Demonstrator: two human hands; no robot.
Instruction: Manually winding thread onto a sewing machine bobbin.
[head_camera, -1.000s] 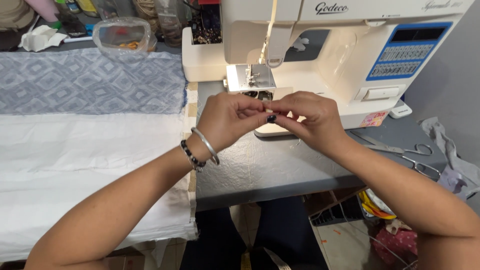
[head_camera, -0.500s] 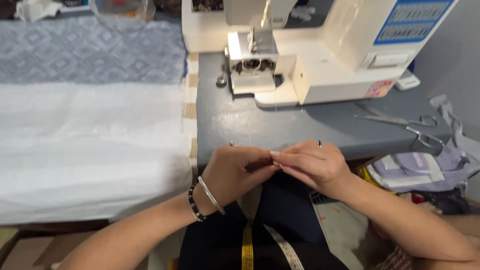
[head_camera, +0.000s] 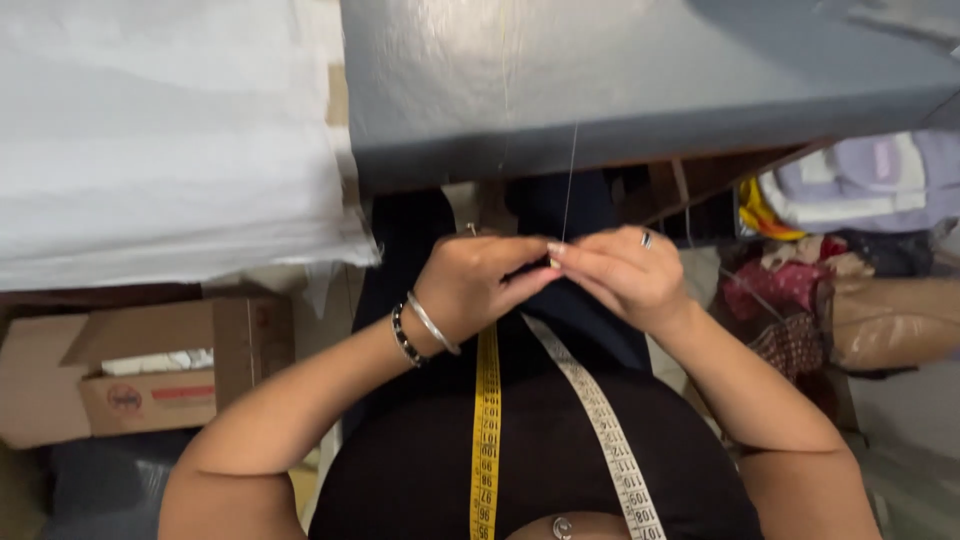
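Observation:
Both hands meet over my lap, below the table edge. My left hand (head_camera: 478, 288), with a silver bangle and a dark bead bracelet on the wrist, pinches fingertip to fingertip against my right hand (head_camera: 622, 275), which wears a ring. A thin pale thread (head_camera: 570, 170) runs taut from that pinch point straight up over the front edge of the grey table (head_camera: 640, 90). Whatever small thing sits between the fingertips is hidden. A measuring tape hangs round my neck, with a yellow side (head_camera: 487, 430) and a white side (head_camera: 600, 420), over dark clothing.
White fabric (head_camera: 160, 130) covers the surface to the left and hangs over its edge. A cardboard box (head_camera: 140, 385) stands on the floor at lower left. Bundles of cloth and bags (head_camera: 860, 200) are piled under the table at right.
The hands came down from beside the sewing machine to my lap, drawing the thread with them. The view tipped downward, so the machine and scissors have left the picture.

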